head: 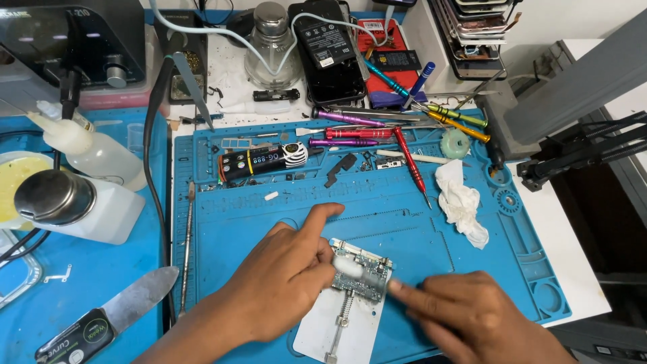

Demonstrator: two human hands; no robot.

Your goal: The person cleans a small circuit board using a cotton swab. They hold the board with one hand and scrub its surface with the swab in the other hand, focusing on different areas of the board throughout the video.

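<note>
On the blue mat [404, 222], both hands' fingertips pinch the circuit board [360, 269].

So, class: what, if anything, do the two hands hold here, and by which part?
The left hand steadies the small circuit board at its left edge, clamped on a white holder plate. The right hand touches its right edge; blur hides any tool.

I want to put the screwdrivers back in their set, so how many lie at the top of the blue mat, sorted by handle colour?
Purple screwdriver: 2
Red screwdriver: 2
Yellow screwdriver: 1
Green screwdriver: 1
Blue screwdriver: 1
Total: 7
</note>
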